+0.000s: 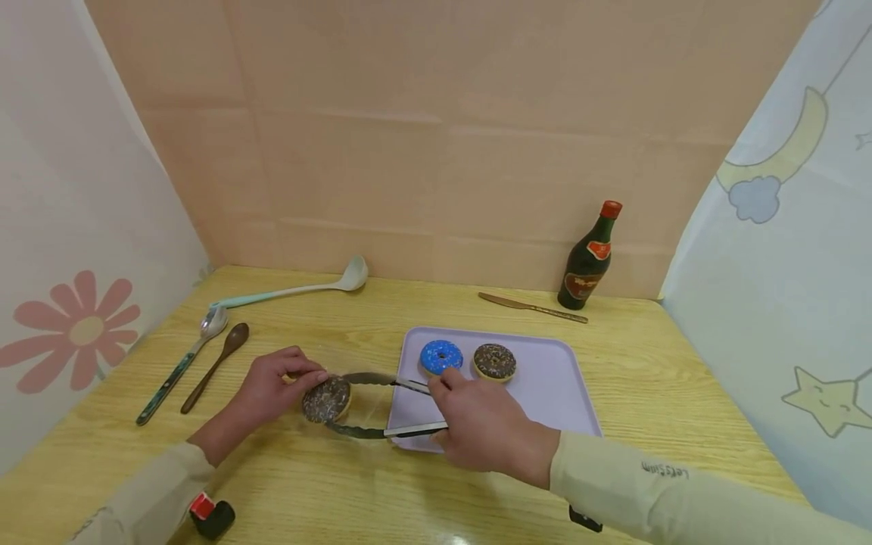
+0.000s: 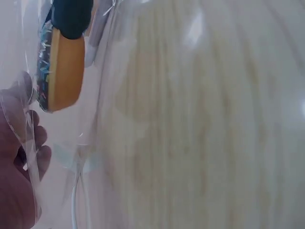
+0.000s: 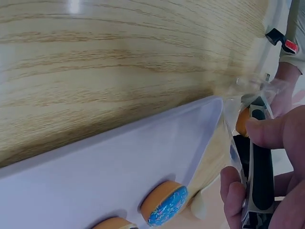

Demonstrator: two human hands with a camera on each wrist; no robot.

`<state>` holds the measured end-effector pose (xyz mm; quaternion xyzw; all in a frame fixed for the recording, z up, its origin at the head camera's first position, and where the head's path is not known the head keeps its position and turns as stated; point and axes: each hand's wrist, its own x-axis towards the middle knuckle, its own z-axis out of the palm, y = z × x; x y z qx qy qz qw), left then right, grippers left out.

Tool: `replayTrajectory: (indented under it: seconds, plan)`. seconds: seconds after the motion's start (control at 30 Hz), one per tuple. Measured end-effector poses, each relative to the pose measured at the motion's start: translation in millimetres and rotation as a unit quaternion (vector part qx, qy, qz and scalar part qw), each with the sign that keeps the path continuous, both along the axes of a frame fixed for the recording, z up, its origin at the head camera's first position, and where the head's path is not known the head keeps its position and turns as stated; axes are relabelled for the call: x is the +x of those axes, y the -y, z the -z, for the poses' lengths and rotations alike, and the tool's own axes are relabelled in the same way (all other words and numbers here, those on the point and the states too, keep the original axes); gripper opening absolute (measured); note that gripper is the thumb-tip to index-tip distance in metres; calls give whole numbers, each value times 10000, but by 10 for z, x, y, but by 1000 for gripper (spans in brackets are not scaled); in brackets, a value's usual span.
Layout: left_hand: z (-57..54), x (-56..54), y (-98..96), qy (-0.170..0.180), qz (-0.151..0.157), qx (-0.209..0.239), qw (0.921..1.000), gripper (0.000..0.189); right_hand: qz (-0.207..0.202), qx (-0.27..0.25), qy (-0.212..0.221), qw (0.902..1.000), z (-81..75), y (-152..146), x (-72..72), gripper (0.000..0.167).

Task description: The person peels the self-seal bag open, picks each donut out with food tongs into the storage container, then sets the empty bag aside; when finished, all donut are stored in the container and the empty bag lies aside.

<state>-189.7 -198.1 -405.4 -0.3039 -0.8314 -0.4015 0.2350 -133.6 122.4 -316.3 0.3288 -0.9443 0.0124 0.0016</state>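
My right hand [image 1: 484, 420] grips a pair of black-and-silver tongs [image 1: 415, 433], seen close up in the right wrist view. The tongs' dark, wavy tips reach left, on either side of a chocolate donut [image 1: 327, 399] with sprinkles, which stands tilted over the table. My left hand [image 1: 279, 382] is at the donut's upper left edge, fingers curled, holding a clear plastic bag [image 2: 29, 143] around the donut and tongs' tips. A blue donut [image 1: 440, 356] and another chocolate donut [image 1: 495, 362] lie on the lilac tray [image 1: 552, 401].
A metal spoon [image 1: 179, 375] with a patterned handle and a brown wooden spoon [image 1: 216, 367] lie at left. Behind are a ladle [image 1: 306, 287] and a copper-coloured knife [image 1: 531, 306]. A dark green bottle [image 1: 587, 261] stands at the back right.
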Motion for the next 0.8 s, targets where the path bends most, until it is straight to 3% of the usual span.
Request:
replayTrajectory:
  seconds: [0.13,0.33,0.47,0.67,0.8]
  plan:
    - [-2,-1,0,-318,-76,-64,9994,21,96,23,57,9999,-47,-27,22,66]
    - [8,-19,10,-651,-144,-55,9978,1,-263,-103,-187,9994,-27,-91,102,55]
    - [13,-46,16,-756,-139,-141,9969,1,-371,-101,-297,9988,4,-131,148,51]
    - [40,-62,140,-726,-705,-141,9948,13,-148,-167,-212,9995,42,-245,154,55]
    - [32,-57,220,-774,-676,-114,9946,8,-9,-310,-309,9990,66,-340,157,54]
